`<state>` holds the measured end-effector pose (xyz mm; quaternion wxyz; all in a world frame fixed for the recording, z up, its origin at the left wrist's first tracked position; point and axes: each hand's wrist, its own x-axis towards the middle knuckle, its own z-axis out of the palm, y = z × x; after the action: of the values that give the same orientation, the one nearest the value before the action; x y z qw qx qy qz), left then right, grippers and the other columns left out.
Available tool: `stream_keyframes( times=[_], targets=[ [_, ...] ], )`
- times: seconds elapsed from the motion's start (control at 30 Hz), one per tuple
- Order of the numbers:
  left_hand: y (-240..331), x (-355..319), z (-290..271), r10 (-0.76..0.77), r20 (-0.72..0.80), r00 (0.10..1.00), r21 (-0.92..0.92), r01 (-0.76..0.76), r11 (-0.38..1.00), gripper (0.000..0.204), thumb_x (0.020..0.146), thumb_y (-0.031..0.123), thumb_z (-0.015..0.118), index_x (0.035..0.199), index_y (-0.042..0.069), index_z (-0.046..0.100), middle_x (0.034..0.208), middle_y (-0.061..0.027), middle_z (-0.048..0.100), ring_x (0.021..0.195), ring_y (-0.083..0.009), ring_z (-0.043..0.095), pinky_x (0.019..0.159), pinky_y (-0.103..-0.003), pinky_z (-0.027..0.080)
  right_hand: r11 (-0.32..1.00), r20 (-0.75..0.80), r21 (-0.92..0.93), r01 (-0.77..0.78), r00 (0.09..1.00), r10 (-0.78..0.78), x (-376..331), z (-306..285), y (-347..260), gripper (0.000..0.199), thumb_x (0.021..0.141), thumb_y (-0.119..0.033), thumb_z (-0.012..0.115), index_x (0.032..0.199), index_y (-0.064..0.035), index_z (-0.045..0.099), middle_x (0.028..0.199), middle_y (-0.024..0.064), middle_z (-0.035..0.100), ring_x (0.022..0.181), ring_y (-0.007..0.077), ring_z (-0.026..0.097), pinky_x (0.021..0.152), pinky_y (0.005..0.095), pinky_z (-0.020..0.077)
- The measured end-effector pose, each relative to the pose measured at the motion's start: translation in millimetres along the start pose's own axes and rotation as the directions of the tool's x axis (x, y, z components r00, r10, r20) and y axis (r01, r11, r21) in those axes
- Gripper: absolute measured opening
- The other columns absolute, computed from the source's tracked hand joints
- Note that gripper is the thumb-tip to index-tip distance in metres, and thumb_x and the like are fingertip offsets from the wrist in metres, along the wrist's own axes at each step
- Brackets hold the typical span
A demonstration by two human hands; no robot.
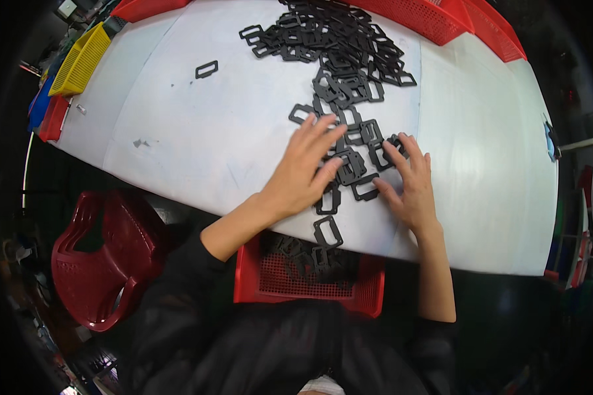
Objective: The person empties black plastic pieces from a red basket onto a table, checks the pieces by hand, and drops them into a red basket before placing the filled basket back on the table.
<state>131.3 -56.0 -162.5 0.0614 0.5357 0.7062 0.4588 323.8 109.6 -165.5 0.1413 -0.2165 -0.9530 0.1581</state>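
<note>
Both my hands rest over a cluster of flat black rectangular frames [350,164] on the white table [178,131]. On the cluster's left side, my left hand [303,164] has its fingers spread, touching the frames. Opposite it, my right hand [412,181] is also spread, its fingertips at the cluster's right edge by a small dark piece [394,143]. Neither hand grips a frame that I can see. One frame [327,232] lies at the table's near edge, partly over it. Farther back is a large heap of the same frames [329,39].
Below the near edge, a red plastic basket [244,280] holds several more black frames. A lone frame [206,69] lies at the far left. Red baskets [428,20] line the back, and a yellow basket [80,59] stands left. A dark red chair [105,263] is on the floor.
</note>
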Motion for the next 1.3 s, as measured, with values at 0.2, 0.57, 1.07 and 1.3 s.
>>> stream_keyframes(
  times=[0.2,0.57,1.07,1.3],
  targets=[
    [6,-38,3,0.184,0.009,0.983,0.122,-0.184,0.975,0.036,0.079,0.012,0.070,0.115,0.008,0.065,0.113,-0.0063,0.063,0.101,-0.0241,0.056,0.081,-0.037,0.044,0.992,-0.193,0.077,0.097,0.978,-0.080,-35,0,-39,0.039,0.078,-0.016,0.074,0.115,-0.0088,0.065,0.114,0.0088,0.059,0.102,0.0272,0.056,0.081,0.0386,0.0419],
    [19,-42,27,0.070,0.025,0.997,0.306,-0.074,0.949,0.052,0.076,0.019,0.076,0.121,0.002,0.059,0.113,-0.0124,0.056,0.097,-0.0307,0.054,0.082,-0.039,0.046,0.996,-0.229,0.007,-0.087,0.970,0.086,-34,21,-46,0.055,0.073,-0.029,0.078,0.119,-0.0050,0.061,0.113,0.0093,0.055,0.104,0.0280,0.050,0.079,0.0394,0.0404],
    [6,-88,-3,0.426,0.477,0.769,0.254,-0.584,0.771,0.050,0.086,0.028,0.065,0.130,0.008,0.054,0.132,-0.0069,0.054,0.121,-0.0251,0.050,0.100,-0.042,0.040,0.972,-0.066,-0.201,0.124,0.988,-0.140,-82,19,-44,0.052,0.082,-0.036,0.068,0.123,-0.0040,0.060,0.138,0.0049,0.051,0.138,0.0275,0.036,0.109,0.0714,0.0027],
    [23,-88,6,0.148,0.351,0.925,-0.062,-0.134,0.989,0.036,0.083,0.012,0.067,0.119,0.012,0.063,0.093,-0.0022,0.062,0.093,-0.0208,0.058,0.082,-0.037,0.044,0.947,-0.151,-0.013,0.320,0.936,-0.318,-106,22,-40,0.036,0.080,-0.021,0.071,0.114,-0.0093,0.066,0.118,0.0027,0.064,0.115,0.0214,0.058,0.105,0.0491,0.0359]
  ],
)
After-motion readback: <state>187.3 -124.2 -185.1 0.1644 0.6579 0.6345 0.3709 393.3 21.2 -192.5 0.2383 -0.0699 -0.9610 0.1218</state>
